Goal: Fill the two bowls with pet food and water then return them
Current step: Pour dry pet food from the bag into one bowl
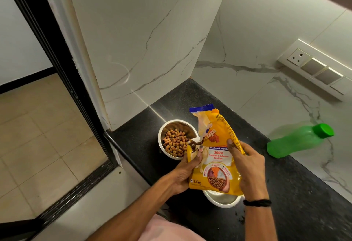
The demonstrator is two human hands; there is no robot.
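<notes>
- Left hand (pixel 187 172): fingers curled round the left edge of the pet food bag (pixel 215 156), thumb pressed on its printed front.
- Right hand (pixel 247 168): grasping the bag's right edge, thumb on the front and fingers wrapped behind. A black band (pixel 257 202) circles this wrist.
- Bag: yellow with a blue top strip, held off the counter between both hands. The top is crumpled and leans toward the far bowl.
- Far bowl (pixel 161 141): steel, white outside, on the counter just left of the bag's top. It holds a heap of brown kibble (pixel 175 142).
- Near bowl (pixel 221 199): same make, under the bag's bottom edge and mostly hidden by it. The part showing is bare metal.
- Green bottle (pixel 297 141): green cap on, at the right side of the counter against the wall, well apart from the bowls. Contents cannot be told.
- Surface: black speckled stone counter (pixel 285 193), running into a far corner.
- Room: white marble-veined wall (pixel 152 31) on two sides; a switch panel (pixel 316 69) on the right wall; a black door frame (pixel 57 69) and beige floor tiles (pixel 38 135) to the left.
- Count: two hands, two bowls, one bag, one bottle, one switch panel.
</notes>
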